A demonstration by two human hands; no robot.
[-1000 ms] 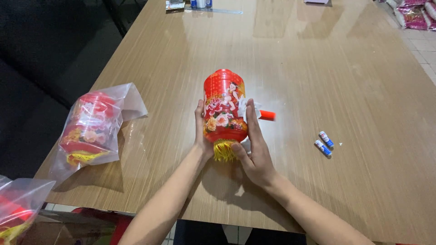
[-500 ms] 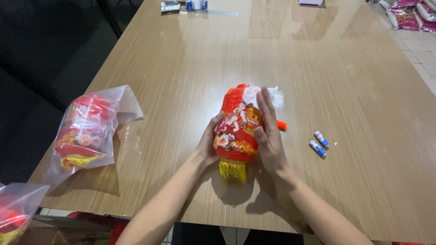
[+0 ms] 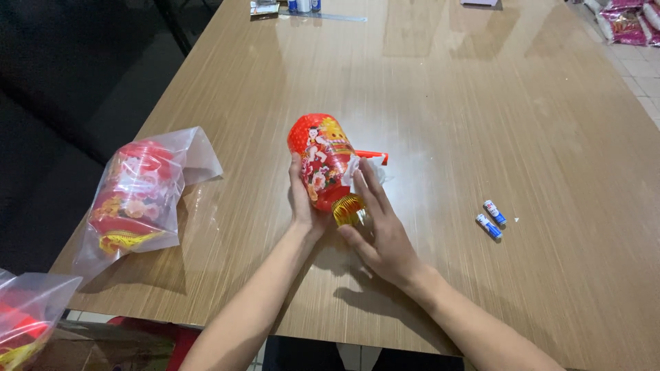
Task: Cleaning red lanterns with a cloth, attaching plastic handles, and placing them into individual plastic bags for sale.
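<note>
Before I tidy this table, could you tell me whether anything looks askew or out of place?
The red lantern leans tilted between the left hand and right hand, not upright. Two small batteries lie loose on the table.
</note>
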